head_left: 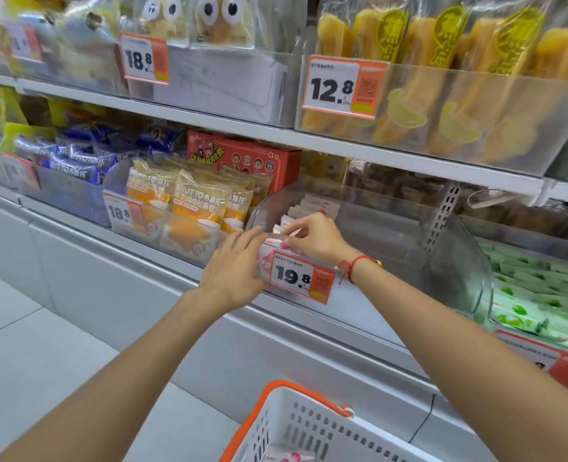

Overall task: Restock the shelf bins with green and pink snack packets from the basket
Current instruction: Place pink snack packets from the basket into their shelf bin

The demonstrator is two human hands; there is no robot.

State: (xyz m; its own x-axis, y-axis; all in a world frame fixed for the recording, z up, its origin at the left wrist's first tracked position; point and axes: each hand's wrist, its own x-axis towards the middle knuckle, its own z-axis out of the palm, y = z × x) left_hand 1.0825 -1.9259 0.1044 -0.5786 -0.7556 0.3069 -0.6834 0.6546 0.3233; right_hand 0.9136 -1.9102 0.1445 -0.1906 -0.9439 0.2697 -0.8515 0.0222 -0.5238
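I see the basket (304,425) nearest the camera, white with an orange handle, one pink packet (291,456) showing inside. Beyond the basket, both hands are at the clear bin (392,228) tagged 19.8. Left hand (234,268) lies flat, fingers straight, against the bin's front edge. Right hand (312,238) pinches a pink packet (277,243) at the bin's front, in front of the stacked pink packets (315,206). Green packets (539,291) fill the bin right of it.

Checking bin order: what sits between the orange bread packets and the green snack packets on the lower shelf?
Head view: the clear bin of pink-and-white packets, both hands at its front.
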